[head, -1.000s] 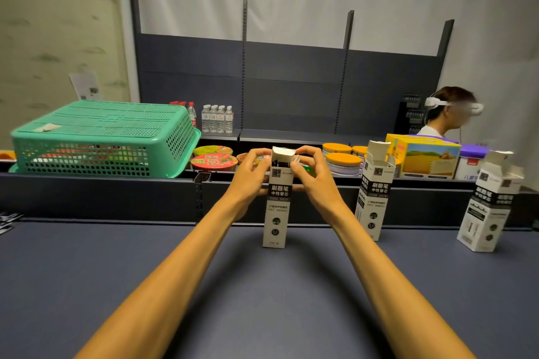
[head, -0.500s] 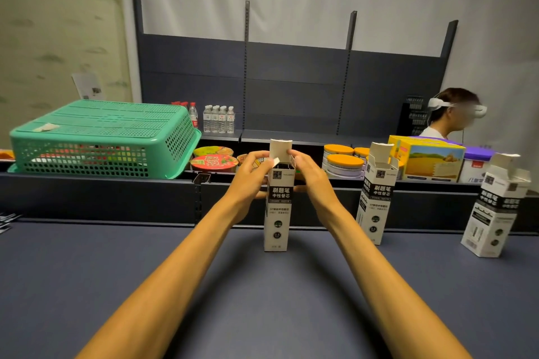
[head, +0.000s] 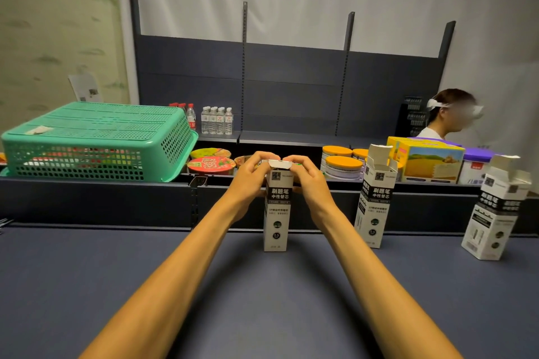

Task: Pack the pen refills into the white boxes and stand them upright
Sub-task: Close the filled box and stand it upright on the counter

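Folded down now, the top flap of the tall white-and-black cardboard refill box (head: 277, 207), upright on the dark blue worktop (head: 262, 300), sits under both grips: left hand (head: 252, 176) and right hand (head: 306, 181) grasp its top.

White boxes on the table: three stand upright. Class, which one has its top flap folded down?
The leftmost white box, held by both hands; its flap lies folded over, while the middle box and right box have flaps standing open.

Three white boxes stand upright: middle box (head: 277, 210) flap folded down, second box (head: 374, 201) and third box (head: 493, 213) open-topped.
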`<move>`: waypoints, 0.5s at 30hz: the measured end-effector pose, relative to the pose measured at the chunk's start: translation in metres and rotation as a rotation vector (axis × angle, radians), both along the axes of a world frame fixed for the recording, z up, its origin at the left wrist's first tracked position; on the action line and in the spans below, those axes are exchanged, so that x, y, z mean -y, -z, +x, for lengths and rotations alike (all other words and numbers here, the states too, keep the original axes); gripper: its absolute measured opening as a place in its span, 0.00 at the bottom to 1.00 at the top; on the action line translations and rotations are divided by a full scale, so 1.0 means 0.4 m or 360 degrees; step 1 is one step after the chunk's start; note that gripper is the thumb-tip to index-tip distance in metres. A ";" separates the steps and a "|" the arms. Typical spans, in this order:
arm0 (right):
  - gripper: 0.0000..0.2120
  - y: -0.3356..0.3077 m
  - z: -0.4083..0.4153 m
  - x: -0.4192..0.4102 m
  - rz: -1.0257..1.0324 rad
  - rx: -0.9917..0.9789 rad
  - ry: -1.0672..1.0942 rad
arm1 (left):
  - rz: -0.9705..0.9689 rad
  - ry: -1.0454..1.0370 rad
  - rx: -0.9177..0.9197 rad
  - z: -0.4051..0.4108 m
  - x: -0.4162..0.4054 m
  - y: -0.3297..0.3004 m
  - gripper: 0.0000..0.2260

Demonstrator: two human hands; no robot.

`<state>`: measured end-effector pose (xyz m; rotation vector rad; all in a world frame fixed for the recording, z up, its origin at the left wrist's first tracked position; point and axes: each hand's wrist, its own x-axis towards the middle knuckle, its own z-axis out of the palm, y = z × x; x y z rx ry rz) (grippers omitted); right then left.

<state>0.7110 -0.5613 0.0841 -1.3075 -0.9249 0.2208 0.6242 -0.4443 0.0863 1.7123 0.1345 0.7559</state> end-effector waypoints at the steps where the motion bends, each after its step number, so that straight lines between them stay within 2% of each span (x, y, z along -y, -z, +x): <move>1: 0.10 0.000 0.002 0.002 0.0004 -0.0006 -0.0006 | 0.0005 0.0000 -0.0002 -0.001 0.000 0.000 0.07; 10: 0.10 0.008 0.005 0.002 0.0027 0.0114 0.0014 | 0.0001 0.0064 -0.0025 -0.006 -0.006 0.004 0.08; 15: 0.09 0.011 0.011 0.008 0.0038 0.0177 -0.0012 | -0.0058 0.0100 -0.0006 -0.010 0.005 0.000 0.12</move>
